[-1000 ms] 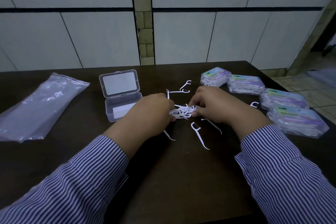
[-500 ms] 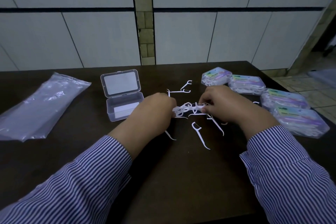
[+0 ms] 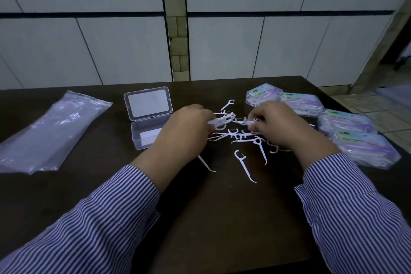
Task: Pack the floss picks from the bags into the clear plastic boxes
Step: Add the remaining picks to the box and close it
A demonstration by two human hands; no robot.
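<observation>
While four filled boxes (image 3: 347, 122) are sitting at right, left hand (image 3: 189, 131) & right hand (image 3: 282, 127) are each pinching loose picks (image 3: 244, 162); open box (image 3: 148, 133) is waiting w/ no picks in it yet

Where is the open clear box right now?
In the head view, the open clear box sits on the dark table left of centre, just left of the left hand, with the plastic bag farther left.

Glossy clear plastic box (image 3: 148, 127), matt table (image 3: 222, 218)
</observation>
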